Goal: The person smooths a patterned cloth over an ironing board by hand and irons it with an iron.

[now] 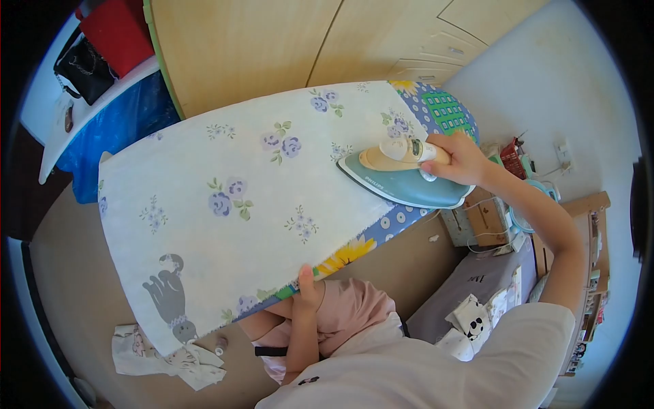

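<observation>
My right hand (458,158) is wrapped round the cream handle of a teal clothes iron (402,178). The iron lies soleplate down on a white cloth (266,184) with purple flowers and a grey cat figure, its tip pointing left. This cloth is spread over an ironing board (446,109) with a blue, green and yellow patterned cover. At the board's near edge, my left hand (308,290) has its thumb on top of the cloth. Its other fingers are hidden under the edge, so I cannot see how firmly they grip.
Wooden cabinets (252,48) stand close behind the board. Crumpled white cloth (167,358) lies on the floor at lower left. A black bag (85,71) and a red bag (119,34) rest at upper left. A grey mat (470,283) is at right, near a cord (487,249).
</observation>
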`<state>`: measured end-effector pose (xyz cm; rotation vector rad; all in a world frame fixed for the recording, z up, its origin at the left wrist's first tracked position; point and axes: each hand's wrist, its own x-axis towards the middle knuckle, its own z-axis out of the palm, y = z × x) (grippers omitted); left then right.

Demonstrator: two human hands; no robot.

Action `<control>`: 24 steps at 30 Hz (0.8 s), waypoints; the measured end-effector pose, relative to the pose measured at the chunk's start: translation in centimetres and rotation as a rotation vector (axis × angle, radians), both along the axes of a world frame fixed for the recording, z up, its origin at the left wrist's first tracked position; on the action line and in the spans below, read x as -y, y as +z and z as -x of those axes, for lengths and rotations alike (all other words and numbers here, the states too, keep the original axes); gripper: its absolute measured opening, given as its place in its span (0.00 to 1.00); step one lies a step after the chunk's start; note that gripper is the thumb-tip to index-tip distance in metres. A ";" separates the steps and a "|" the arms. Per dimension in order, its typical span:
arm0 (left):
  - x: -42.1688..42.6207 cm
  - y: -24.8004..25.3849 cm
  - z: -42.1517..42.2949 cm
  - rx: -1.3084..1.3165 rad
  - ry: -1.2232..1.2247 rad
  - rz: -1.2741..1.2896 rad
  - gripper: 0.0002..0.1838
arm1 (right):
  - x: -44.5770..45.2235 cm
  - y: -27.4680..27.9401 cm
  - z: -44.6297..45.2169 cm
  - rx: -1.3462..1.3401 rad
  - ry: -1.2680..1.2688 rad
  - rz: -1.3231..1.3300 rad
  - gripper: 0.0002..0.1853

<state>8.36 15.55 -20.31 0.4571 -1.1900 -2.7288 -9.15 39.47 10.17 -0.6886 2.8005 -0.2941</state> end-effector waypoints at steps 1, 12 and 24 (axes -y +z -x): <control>-0.4 0.3 0.1 0.033 0.055 -0.014 0.29 | 0.1 0.0 -0.2 0.001 -0.003 0.000 0.21; 0.6 0.6 0.0 0.020 -0.087 -0.050 0.28 | 1.1 -1.2 1.5 -0.165 -0.479 0.022 0.27; 0.5 2.7 0.3 0.014 -0.122 -0.127 0.31 | -0.1 -1.1 0.2 -0.213 0.006 0.004 0.21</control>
